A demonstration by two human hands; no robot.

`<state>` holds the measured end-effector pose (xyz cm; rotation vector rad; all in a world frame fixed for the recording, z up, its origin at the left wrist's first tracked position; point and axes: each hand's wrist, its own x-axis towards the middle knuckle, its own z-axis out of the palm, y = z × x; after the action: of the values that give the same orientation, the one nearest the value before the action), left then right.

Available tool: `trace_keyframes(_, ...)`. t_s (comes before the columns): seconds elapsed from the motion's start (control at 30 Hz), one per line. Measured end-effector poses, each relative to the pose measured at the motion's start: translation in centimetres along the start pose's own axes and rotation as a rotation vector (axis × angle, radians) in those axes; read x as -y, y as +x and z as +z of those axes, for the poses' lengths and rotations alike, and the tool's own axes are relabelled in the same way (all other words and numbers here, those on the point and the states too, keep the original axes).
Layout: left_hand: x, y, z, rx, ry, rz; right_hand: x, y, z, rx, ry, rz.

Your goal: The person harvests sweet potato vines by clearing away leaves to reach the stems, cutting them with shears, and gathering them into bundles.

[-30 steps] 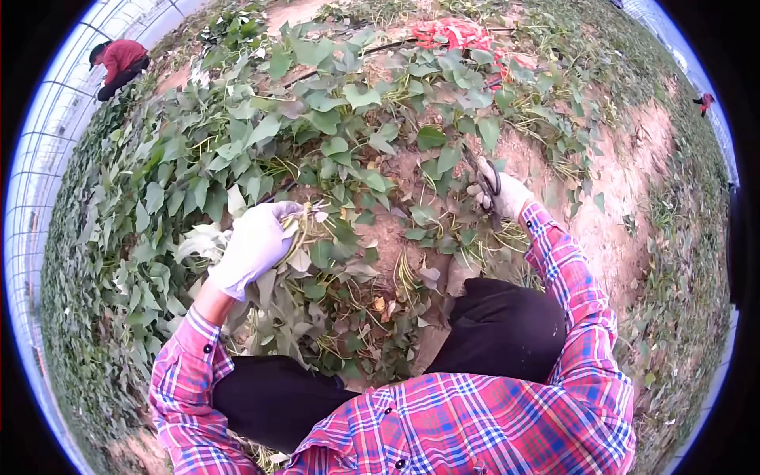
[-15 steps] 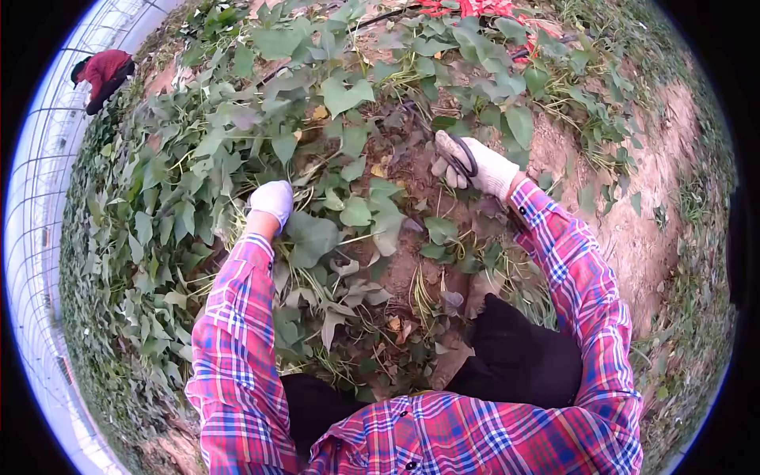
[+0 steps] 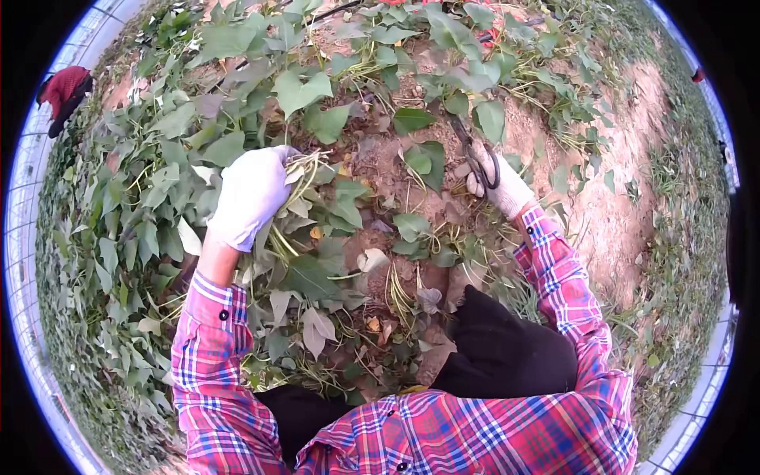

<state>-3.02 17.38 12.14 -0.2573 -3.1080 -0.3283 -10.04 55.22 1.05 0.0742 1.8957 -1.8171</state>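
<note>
My left hand [image 3: 252,194], in a white glove, is closed around a bundle of green vine stems [image 3: 297,194] with leaves hanging below it. My right hand [image 3: 500,184], also in a white glove, grips a pair of dark-handled scissors [image 3: 473,150] whose blades point up and away over bare soil among the leaves. Both sleeves are red and blue plaid. Leafy vines [image 3: 309,95] cover the ground in front of me, between and beyond both hands.
Bare brown soil [image 3: 625,206] runs along the right side. Another person in a red top [image 3: 63,89] bends over the vines at far left. A red mesh item [image 3: 491,32] lies at the top. My dark trousers [image 3: 507,348] are below.
My left hand has lifted out of the leaves with a bunch of stems in it. My right hand with the scissors has shifted slightly right and lower. The view has tilted.
</note>
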Motion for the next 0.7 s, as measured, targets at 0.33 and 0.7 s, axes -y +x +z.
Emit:
trace_keyframes(0.33, -4.8, 0.1, 3.8, 0.194, -0.023, 0.123, 1.0, 3.0, 1.4, 0.068, -0.263, 0.058)
trace_keyframes(0.7, 0.6, 1.1, 8.0, 0.114, 0.329, 0.058, 0.7, -0.1, 1.5, 0.171, -0.099, 0.109)
